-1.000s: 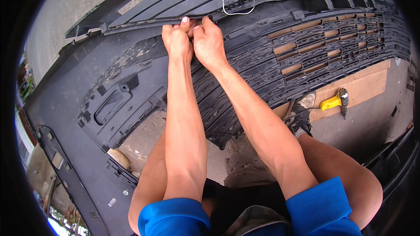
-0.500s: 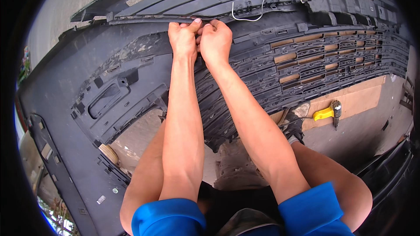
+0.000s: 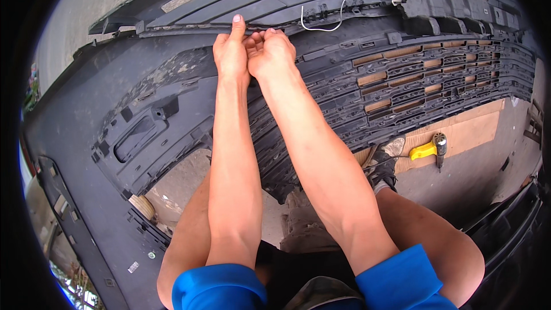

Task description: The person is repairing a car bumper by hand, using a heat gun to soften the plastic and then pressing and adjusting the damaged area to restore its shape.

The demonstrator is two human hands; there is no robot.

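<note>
A large dark plastic car bumper [image 3: 189, 95] lies before me, its clip-studded inner side showing. My two hands meet just below the seam along its slatted grille [image 3: 229, 0]. My left hand [image 3: 231, 51] has its thumb raised straight up across the seam, while its other fingers curl out of sight. Beside it, touching, my right hand [image 3: 271, 54] is closed, fingers bent in towards the left hand. Whatever lies between them is hidden. A bent white wire [image 3: 342, 8] hangs over the grille, right of my hands.
Near my foot, a yellow-handled power tool [image 3: 427, 150] rests on cardboard [image 3: 479, 126]. A barred lower grille section [image 3: 425, 77] spreads to the right. A long dark trim piece [image 3: 74, 224] lies at the left. My knees flank the work, and a shoe [image 3: 383, 166] stands by the tool's cable.
Both hands have shifted slightly left. My left thumb has lifted from the seam and points up; my right hand has rolled so that more of its curled fingers show.
</note>
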